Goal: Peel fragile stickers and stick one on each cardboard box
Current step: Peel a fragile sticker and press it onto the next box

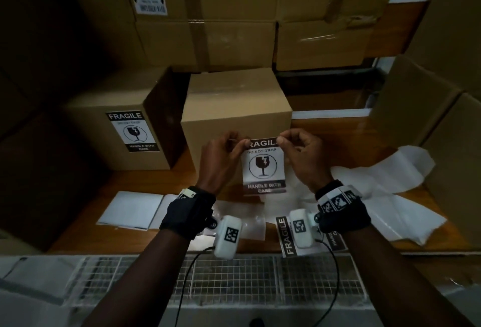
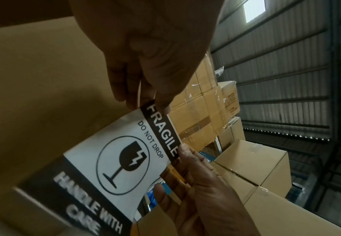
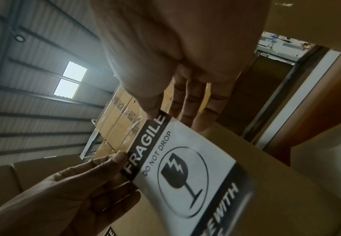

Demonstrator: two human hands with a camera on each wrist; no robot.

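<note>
A person holds a black-and-white fragile sticker (image 1: 264,166) upright by its top corners, in front of the near face of a plain cardboard box (image 1: 235,107) on a wooden desk (image 1: 338,131). The left hand (image 1: 221,156) pinches the top left corner, the right hand (image 1: 303,156) the top right. The lower edge seems to lie against the box, though dim light makes contact unclear. Left of it stands a second box (image 1: 114,120) already bearing a sticker. More stickers (image 1: 286,238) lie on the desk near the wrists.
</note>
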